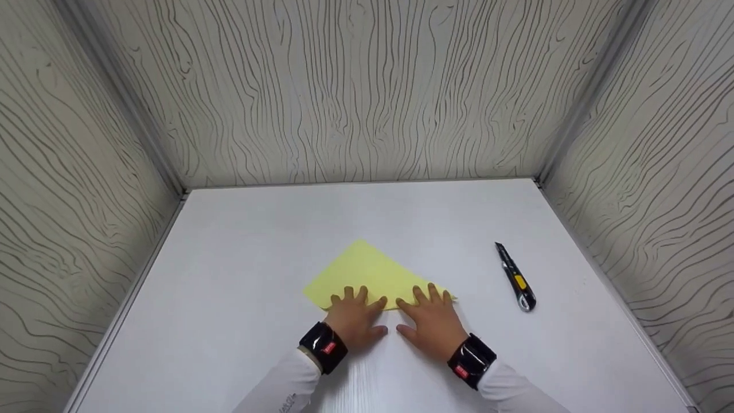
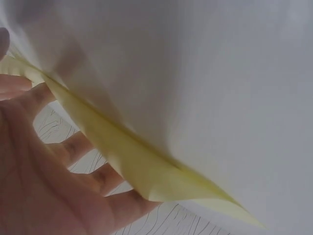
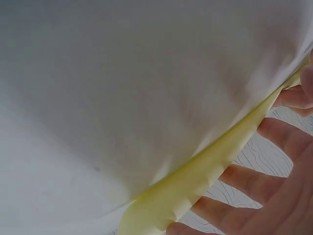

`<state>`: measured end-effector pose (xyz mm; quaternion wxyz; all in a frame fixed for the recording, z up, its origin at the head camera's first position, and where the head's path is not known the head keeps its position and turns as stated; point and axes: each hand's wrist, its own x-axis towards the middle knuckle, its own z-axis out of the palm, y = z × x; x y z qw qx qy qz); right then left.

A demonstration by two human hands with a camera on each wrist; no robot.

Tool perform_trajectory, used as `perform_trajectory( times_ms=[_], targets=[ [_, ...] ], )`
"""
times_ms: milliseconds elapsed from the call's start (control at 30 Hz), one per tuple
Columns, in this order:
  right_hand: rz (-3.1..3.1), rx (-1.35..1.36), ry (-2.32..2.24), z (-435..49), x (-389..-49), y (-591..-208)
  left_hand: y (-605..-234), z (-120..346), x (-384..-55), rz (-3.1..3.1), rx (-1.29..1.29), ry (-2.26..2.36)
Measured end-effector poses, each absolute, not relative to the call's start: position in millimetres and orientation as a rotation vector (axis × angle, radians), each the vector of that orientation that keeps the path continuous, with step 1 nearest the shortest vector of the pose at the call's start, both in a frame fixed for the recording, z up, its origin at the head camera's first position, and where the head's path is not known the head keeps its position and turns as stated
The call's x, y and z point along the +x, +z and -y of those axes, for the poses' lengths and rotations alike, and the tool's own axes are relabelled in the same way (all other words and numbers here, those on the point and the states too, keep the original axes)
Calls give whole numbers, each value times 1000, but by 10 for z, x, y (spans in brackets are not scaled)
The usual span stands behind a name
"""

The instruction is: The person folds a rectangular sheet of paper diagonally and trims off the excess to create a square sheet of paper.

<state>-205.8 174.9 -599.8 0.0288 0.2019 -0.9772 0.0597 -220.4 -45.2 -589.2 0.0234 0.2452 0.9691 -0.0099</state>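
A sheet of yellow paper (image 1: 361, 267), folded over along its near edge, lies at the middle of the white table. My left hand (image 1: 354, 321) rests on the left part of that fold with its fingers spread. On the right part, my right hand (image 1: 433, 324) presses the same edge, fingers also spread. In the left wrist view the folded paper edge (image 2: 132, 156) bulges slightly under the fingertips (image 2: 129, 205). The right wrist view shows the paper's edge (image 3: 195, 176) running beneath the right fingers (image 3: 249, 181). Both thumbs stay off the paper.
A black and yellow box cutter (image 1: 516, 278) lies on the table to the right of the paper. White panels with a wood-grain pattern (image 1: 355, 92) enclose the table (image 1: 241, 246) at the back and on both sides.
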Motion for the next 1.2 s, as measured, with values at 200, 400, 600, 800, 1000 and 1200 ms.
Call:
perform_trajectory(
  times_ms=[200, 400, 600, 800, 1000, 1200],
  targets=[
    [3099, 605, 284, -1781, -2026, -5991, -5867, 460, -2195, -3001, 760, -32],
    [3147, 615, 333, -1814, -2023, -5978, -5893, 452, -2202, -2996, 762, -27],
    [3162, 639, 364, -1835, -2022, -5973, -5903, 445, -2210, -2994, 755, -33],
    [3150, 648, 318, -1852, -2032, -5988, -5878, 449, -2210, -2965, 758, -3],
    [3148, 656, 294, -1846, -2032, -5984, -5844, 464, -2220, -2969, 775, 10],
    [3118, 670, 235, -1828, -2011, -5949, -5840, 479, -2233, -2959, 778, 35]
  ],
)
